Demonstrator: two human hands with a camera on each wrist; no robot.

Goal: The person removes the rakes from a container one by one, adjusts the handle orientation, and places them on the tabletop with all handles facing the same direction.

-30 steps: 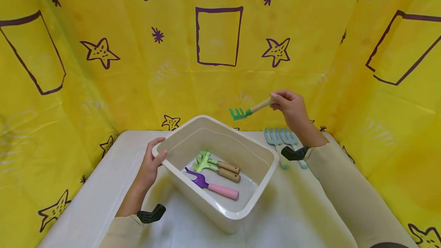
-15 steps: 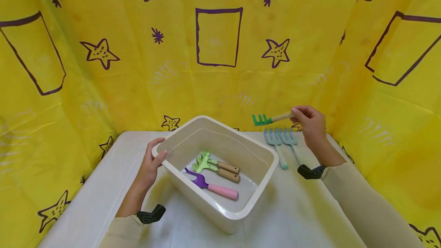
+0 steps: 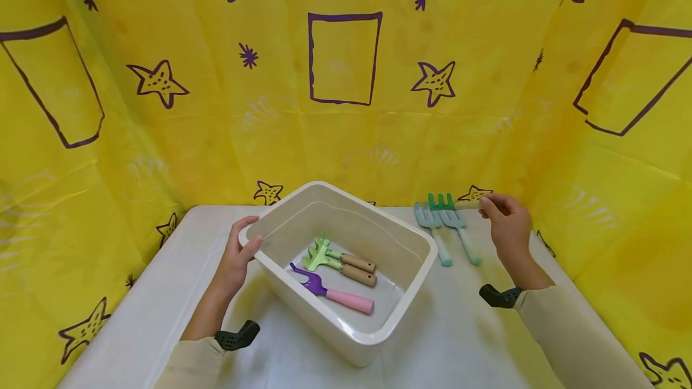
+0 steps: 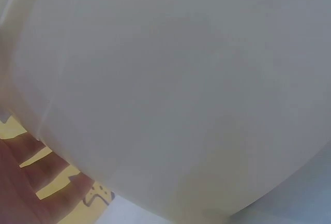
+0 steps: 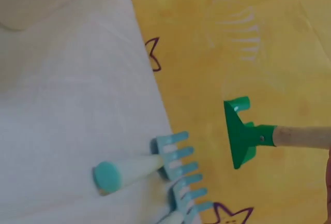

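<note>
Right hand: thumb and fingers pinching the pale wooden handle of one small green rake, held aloft near the far right corner of the tabletop. The grip sits toward the handle's end, presumably to keep fingers clear of the tines.

Left hand: gripping the rim of one cream plastic basin at its left corner, thumb over the rim; apparently to steady it.

Basin contents: two light-green rakes, wooden-handled, overlapping; one purple fork, pink-handled. All handles point rightward, likely for compact nesting.

Beside the basin, near the far edge: two pale-blue forks, side by side, tines at that edge, handles toward the near edge, probably so placed for easy grasping.

Behind: yellow cloth, starfish print.
</note>
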